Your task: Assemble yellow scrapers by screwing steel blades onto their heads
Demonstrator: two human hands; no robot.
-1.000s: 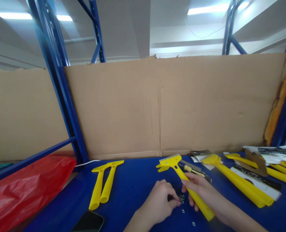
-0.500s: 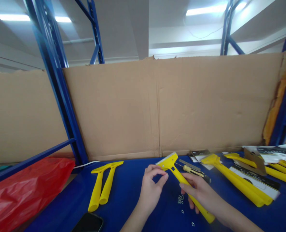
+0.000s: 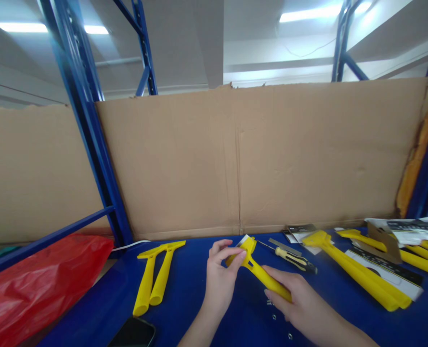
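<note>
A yellow scraper [image 3: 262, 275] with a pale blade at its head is held tilted above the blue table. My right hand [image 3: 298, 299] is wrapped round its handle. At the scraper's head, my left hand [image 3: 224, 270] has thumb and forefinger pinched together, touching the head's left side; whether a small part is between the fingertips is hidden. Behind the scraper lies a yellow-and-black screwdriver [image 3: 293, 259], beside a thin grey blade strip [image 3: 285, 246]. Small metal nuts [image 3: 290, 336] are on the table, partly covered by my right hand.
Two yellow scraper handles [image 3: 145, 284] and a black phone [image 3: 134, 332] are at the left, near a red plastic bag [image 3: 44, 289]. More yellow scrapers [image 3: 358, 270] and packaging [image 3: 383, 267] lie at the right. A cardboard panel [image 3: 185, 164] stands behind the blue table [image 3: 188, 294].
The scraper has turned and its head has moved left and slightly down. My left fingers have come against the head. My right hand has shifted down along the handle, its fingers now more hidden.
</note>
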